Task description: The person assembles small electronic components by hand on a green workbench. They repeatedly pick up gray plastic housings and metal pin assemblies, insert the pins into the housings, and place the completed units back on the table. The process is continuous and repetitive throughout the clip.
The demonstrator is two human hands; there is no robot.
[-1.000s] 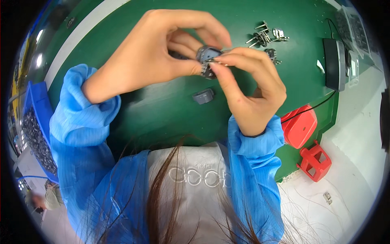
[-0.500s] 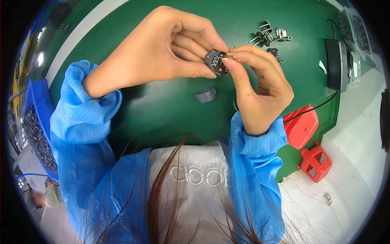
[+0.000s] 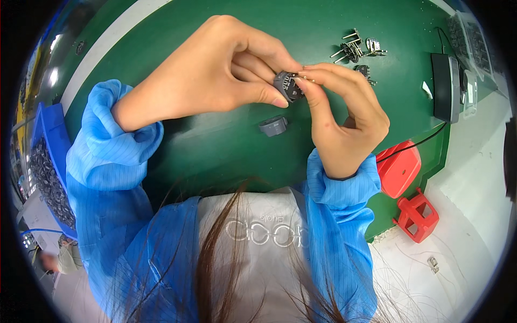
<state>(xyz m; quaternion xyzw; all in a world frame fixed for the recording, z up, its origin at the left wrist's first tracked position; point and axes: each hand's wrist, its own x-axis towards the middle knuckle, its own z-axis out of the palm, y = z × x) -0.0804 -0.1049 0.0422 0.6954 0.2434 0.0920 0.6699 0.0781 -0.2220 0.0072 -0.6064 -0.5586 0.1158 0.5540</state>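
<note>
Between my hands, above the table, is a small round circuit board in a dark grey plastic housing [image 3: 288, 87]. My left hand [image 3: 226, 70] is closed on the housing, with thumb and forefinger at its rim. My right hand [image 3: 344, 102] pinches the metal pins on the board's right side; the fingertips hide part of them. Below the hands a second grey plastic housing [image 3: 273, 126] lies on the green table mat [image 3: 215, 145]. Several loose circuit boards with metal pins [image 3: 351, 51] lie beyond my right hand.
At the left stands a blue bin [image 3: 54, 126] full of small dark parts. A black device [image 3: 446, 86] with a cable sits at the right, beside a clear tray [image 3: 469, 43] of parts. Red stools [image 3: 417, 215] stand by the table's right edge.
The housing with the board has turned slightly and shifted a little to the right and down in my fingers. My left hand has moved slightly with it. Both hands keep their grip.
</note>
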